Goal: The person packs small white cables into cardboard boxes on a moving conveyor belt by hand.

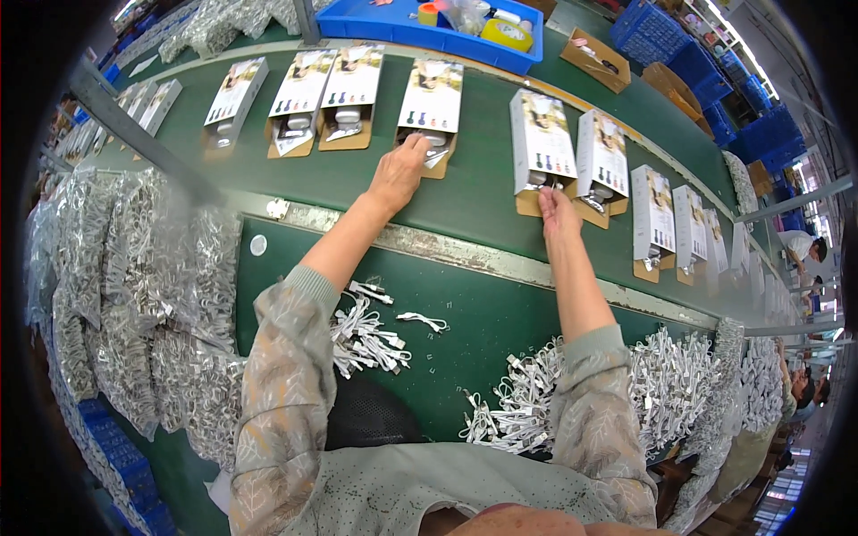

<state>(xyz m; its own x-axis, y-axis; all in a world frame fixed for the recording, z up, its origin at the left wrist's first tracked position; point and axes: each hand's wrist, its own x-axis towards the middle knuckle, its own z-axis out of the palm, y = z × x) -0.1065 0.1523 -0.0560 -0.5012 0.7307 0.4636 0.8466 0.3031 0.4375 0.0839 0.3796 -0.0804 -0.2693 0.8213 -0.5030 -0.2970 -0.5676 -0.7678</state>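
Note:
My left hand (399, 175) reaches to the open lower end of a white printed carton (433, 94) on the green conveyor belt (487, 179). Its fingers are bent together at the opening, beside a silvery-white item; whatever they grip is hidden. Farther right, my right hand (560, 216) pinches at the open end of another white carton (543, 134). Its fingertips cover what they hold. Touching that carton on its right stands a similar carton (602, 156), its brown flap folded out.
Several more open cartons (304, 89) line the belt on both sides. White cables lie in a small pile (366, 335) and a larger heap (675, 380) on the near table. Bagged cables (116, 295) are stacked at left. A blue tray (429, 31) stands beyond the belt.

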